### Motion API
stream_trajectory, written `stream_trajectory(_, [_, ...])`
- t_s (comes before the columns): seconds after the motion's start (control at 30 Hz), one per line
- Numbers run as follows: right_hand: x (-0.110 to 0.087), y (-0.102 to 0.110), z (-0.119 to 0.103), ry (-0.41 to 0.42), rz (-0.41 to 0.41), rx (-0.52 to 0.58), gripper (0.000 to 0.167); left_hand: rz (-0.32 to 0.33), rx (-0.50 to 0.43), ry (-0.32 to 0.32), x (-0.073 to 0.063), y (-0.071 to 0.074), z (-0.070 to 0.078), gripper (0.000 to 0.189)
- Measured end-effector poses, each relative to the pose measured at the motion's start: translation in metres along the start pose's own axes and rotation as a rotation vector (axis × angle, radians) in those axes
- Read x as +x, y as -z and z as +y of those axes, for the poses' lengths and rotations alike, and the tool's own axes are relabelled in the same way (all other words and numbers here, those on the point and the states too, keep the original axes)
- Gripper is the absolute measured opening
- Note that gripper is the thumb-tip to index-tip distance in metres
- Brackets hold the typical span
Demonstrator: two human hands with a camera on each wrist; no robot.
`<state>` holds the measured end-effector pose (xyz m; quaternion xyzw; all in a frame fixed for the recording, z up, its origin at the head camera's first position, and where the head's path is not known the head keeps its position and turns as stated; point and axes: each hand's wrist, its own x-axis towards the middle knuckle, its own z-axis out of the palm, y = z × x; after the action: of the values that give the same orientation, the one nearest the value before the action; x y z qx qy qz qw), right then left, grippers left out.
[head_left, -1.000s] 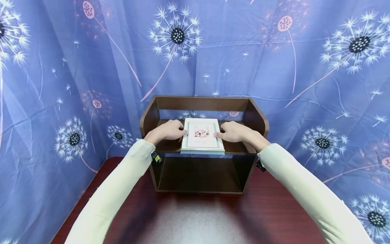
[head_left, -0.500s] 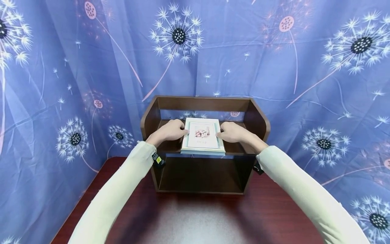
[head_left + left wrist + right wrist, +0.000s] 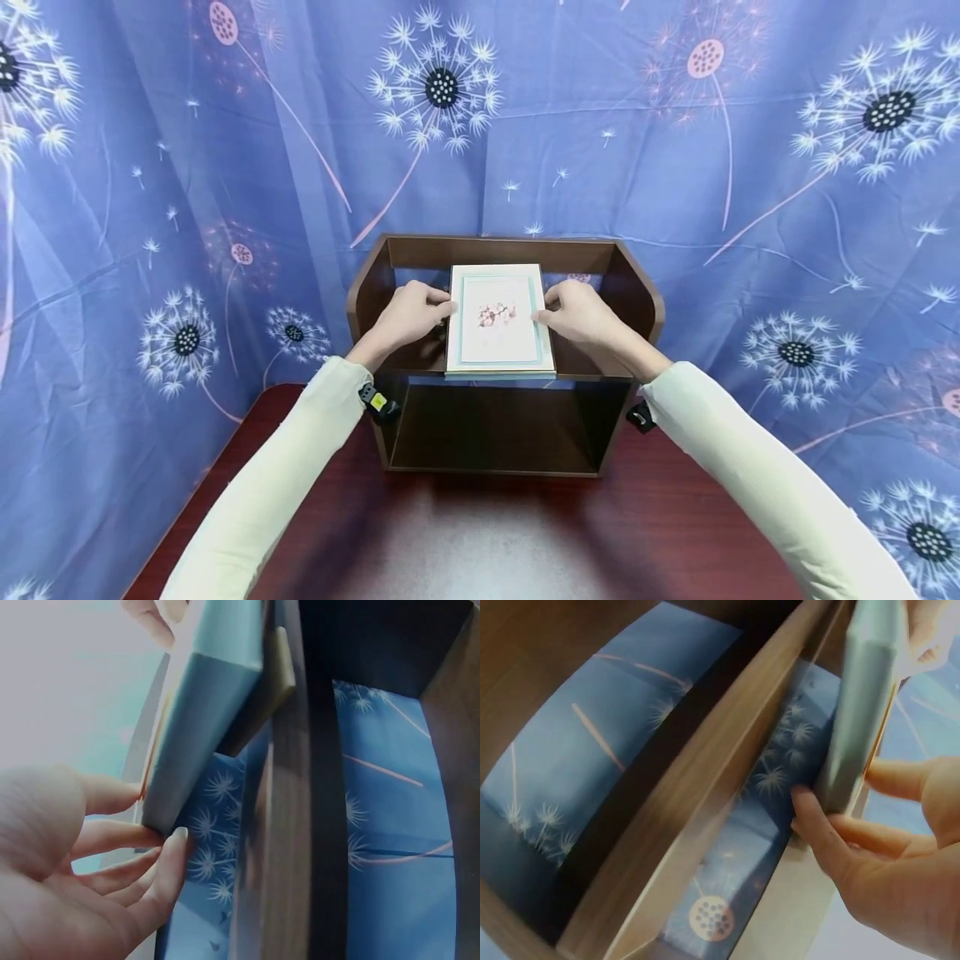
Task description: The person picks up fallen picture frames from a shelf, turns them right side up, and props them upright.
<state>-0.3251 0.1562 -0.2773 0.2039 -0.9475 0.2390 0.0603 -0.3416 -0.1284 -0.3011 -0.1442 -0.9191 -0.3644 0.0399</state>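
Plainly, left hand (image 3: 407, 317) and right hand (image 3: 587, 312) pinch a rectangular book (image 3: 498, 321); smooth, straight-edged.

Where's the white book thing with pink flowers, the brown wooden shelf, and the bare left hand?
White book-like thing with pink flowers (image 3: 498, 317): head view, cover middle.
Brown wooden shelf (image 3: 491, 435): head view, bottom board.
Bare left hand (image 3: 408, 317): head view, its back.

Lettering (image 3: 492, 342) on the book (image 3: 498, 287) was too faint to read. The head view cut off both sleeves (image 3: 277, 483) and the worktop (image 3: 480, 537); wrist views cropped left hand (image 3: 67, 907) and right hand (image 3: 892, 885).
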Motion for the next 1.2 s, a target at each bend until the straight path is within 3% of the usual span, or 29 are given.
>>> stream_trajectory(0.07, [0.001, 0.002, -0.001, -0.025, 0.031, 0.028, 0.021, 0.028, -0.024, -0.013, -0.001, 0.002, 0.001, 0.033])
stream_trajectory(0.2, [0.006, 0.009, -0.005, -0.135, 0.029, 0.161, 0.035, 0.077, -0.053, -0.037, -0.001, 0.007, 0.004, 0.031])
stream_trajectory(0.4, [0.011, 0.016, -0.003, -0.229, 0.041, 0.337, 0.043, 0.113, -0.128, -0.007, 0.006, 0.010, 0.016, 0.038])
stream_trajectory(0.63, [0.015, 0.013, -0.002, -0.216, 0.123, 0.401, 0.044, 0.176, -0.195, 0.015, 0.010, 0.014, 0.026, 0.040])
stream_trajectory(0.83, [0.015, 0.013, -0.001, -0.166, 0.218, 0.338, 0.040, 0.241, -0.255, -0.015, 0.013, 0.015, 0.031, 0.040])
stream_trajectory(1.2, [0.015, 0.009, -0.001, -0.131, 0.272, 0.309, 0.039, 0.329, -0.335, -0.060, 0.015, 0.011, 0.024, 0.040])
